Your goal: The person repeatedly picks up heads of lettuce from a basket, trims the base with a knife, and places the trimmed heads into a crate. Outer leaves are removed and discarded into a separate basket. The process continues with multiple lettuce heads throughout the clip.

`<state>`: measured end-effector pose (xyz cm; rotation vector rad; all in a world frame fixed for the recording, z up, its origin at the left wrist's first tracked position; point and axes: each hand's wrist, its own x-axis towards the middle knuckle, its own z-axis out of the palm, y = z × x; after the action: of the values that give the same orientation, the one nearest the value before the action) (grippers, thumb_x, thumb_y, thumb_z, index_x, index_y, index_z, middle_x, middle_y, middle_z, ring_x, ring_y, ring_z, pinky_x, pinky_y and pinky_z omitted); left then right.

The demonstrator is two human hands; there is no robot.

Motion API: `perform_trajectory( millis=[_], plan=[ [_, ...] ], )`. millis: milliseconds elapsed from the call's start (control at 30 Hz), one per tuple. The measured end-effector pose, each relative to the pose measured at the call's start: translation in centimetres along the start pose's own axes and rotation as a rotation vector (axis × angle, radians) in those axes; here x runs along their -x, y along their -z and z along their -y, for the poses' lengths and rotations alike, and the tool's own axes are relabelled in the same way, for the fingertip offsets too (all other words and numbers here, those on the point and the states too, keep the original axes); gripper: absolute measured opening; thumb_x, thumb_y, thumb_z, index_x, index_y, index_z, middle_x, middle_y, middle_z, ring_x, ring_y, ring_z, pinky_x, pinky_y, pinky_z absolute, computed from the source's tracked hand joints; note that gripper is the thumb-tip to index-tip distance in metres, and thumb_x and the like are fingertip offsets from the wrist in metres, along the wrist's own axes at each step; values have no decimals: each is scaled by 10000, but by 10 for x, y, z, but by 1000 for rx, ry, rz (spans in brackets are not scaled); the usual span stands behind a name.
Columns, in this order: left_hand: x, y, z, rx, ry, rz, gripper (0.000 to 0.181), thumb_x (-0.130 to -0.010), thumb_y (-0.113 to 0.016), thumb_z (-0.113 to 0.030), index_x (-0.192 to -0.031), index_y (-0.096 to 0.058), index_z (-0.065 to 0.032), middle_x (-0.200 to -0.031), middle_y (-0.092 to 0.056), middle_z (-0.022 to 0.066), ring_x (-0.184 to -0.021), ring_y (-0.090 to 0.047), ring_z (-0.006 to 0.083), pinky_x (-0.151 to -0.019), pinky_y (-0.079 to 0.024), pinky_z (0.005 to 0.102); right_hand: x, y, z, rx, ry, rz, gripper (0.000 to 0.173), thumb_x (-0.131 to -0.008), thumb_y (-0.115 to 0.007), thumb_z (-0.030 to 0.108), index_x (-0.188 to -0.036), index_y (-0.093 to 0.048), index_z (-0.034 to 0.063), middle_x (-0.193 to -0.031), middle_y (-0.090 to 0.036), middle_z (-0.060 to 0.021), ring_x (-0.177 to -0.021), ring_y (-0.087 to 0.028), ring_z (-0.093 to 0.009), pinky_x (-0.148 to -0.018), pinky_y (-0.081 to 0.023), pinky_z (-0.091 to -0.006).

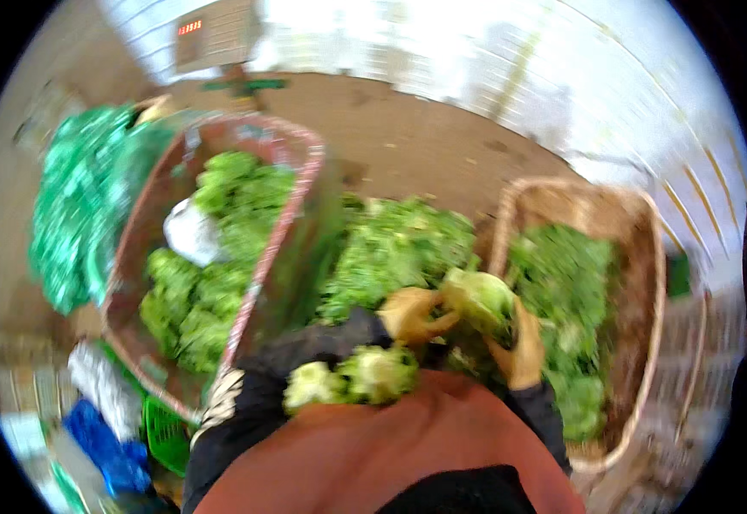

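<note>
Both hands wear tan gloves. A pale green lettuce head [479, 297] is held between them in front of my body. My right hand [522, 347] grips its right side, with the fingers apart around it. My left hand [415, 315] curls at its left edge; motion blur hides the exact finger contact. Two more lettuce heads [377, 374] lie against my left forearm and the rust-coloured apron [380, 450], cut ends up. Beyond my hands spreads a pile of loose lettuce leaves [405, 244].
To the left, a large red crate [283, 231] contains lettuce and a white object [192, 232]. A brown crate [637, 334] at right holds leaves. Green plastic bags [75, 212], a green basket [166, 437] and a blue bag [107, 443] lie left. A scale display [213, 35] stands behind.
</note>
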<state>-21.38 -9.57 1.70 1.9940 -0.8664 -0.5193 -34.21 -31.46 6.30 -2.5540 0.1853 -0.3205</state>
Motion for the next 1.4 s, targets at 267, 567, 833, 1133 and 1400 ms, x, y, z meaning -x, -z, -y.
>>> perform_trajectory(
  millis=[267, 567, 833, 1133, 1400],
  plan=[
    [21, 11, 55, -462, -99, -311, 462, -813, -662, -438, -1073, -640, -57, -970, -673, 197, -895, -655, 346, -796, -519, 468, 29, 13, -47, -727, -643, 153, 578, -802, -734, 72, -1309, -459, 35, -1180, -601, -123, -1008, -615, -216, -834, -534, -364],
    [19, -3, 62, 844, 238, -286, 570, -917, -596, -400, -1327, -511, -12, -1264, -591, 201, -1145, -600, 295, -972, -484, 426, 18, -86, 34, -902, -261, 749, 823, -818, -756, 322, -1469, -348, 27, -1375, -502, -134, -1246, -497, -219, -1048, -394, -346],
    [111, 93, 37, 756, 182, -415, 586, -887, -628, -354, -1349, -497, -18, -1288, -584, 196, -1135, -605, 303, -975, -484, 411, -70, -102, 153, -892, 138, 670, 524, -930, -586, 60, -1432, -438, 35, -1287, -594, -144, -774, -581, -72, -685, -469, -239],
    [356, 312, 65, 309, 401, -359, 618, -852, -663, -303, -1374, -481, -25, -1314, -576, 190, -1123, -611, 311, -977, -485, 395, -84, -363, 433, 29, 1030, 1213, 652, -893, -632, 369, -1428, -424, 61, -1233, -616, -236, -1105, -616, -374, -958, -483, -434],
    [370, 368, 231, -74, 2, 177, 658, -822, -695, -258, -1396, -467, -31, -1338, -569, 184, -1113, -617, 319, -980, -485, 380, -66, -508, 423, 374, 1009, 1508, 609, -870, -626, 320, -1405, -466, 75, -1280, -623, -139, -1093, -629, -261, -940, -488, -400]
  ],
)
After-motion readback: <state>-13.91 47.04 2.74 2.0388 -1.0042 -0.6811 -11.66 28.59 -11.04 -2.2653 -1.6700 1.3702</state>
